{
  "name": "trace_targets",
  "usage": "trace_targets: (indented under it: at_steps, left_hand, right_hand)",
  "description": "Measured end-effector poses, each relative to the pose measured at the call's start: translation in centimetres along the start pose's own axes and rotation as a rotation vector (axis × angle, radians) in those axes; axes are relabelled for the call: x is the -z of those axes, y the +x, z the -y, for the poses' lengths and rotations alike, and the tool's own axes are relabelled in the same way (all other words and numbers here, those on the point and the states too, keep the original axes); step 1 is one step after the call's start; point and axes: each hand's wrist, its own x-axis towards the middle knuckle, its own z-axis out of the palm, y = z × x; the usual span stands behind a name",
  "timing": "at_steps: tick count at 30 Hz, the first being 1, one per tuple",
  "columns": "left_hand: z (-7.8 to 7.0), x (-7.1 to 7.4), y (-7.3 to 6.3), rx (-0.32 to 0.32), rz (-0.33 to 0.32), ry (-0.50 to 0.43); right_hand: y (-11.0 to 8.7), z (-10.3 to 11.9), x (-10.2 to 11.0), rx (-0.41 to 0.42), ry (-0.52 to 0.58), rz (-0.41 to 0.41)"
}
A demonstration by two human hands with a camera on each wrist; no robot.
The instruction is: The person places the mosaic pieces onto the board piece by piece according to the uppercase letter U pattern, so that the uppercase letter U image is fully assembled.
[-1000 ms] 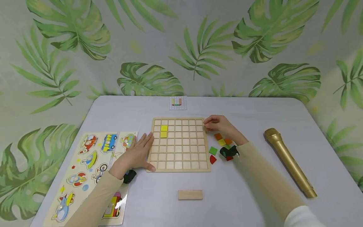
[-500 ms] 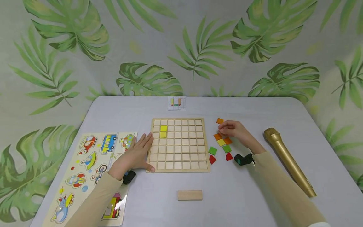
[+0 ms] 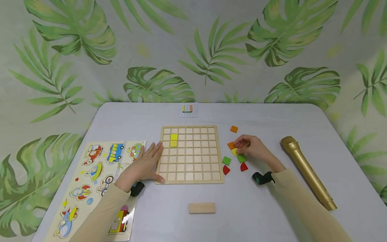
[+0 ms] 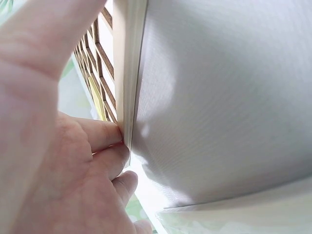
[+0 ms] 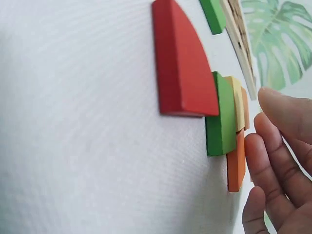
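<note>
In the head view my left hand rests against the left edge of a wooden grid board, fingers spread along it and thumb at its lower corner. Two yellow square tiles lie in the board's upper left cells. Right of the board, my right hand hovers over a small group of tiles: orange, yellow and green. The right wrist view shows its fingers loosely bent beside an orange tile, with none seen between them.
A loose orange tile, a green tile and red quarter-round tiles lie nearby. A pattern card is behind the board, a wooden block in front. A picture puzzle lies left, a gold microphone right.
My right hand has moved from the board's upper right edge to the tile group on the right. An orange tile now lies uncovered behind the group. The left hand stays put.
</note>
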Motion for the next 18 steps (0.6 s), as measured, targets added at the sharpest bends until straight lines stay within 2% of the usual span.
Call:
trace_targets:
  at_steps: [3,6,18]
  left_hand:
    - [0.0,0.0,0.0,-0.001,-0.001,-0.001]
    - [0.1,0.0,0.0,-0.002,-0.002,0.0]
    - [-0.1,0.1,0.0,0.0,-0.006,-0.005]
  right_hand:
    - [-0.1,0.0,-0.3,0.054,-0.096,-0.007]
    - [-0.1,0.0,-0.6,0.086,-0.142,-0.009]
    - [-0.3,0.8,-1.1,0.125,-0.224,-0.006]
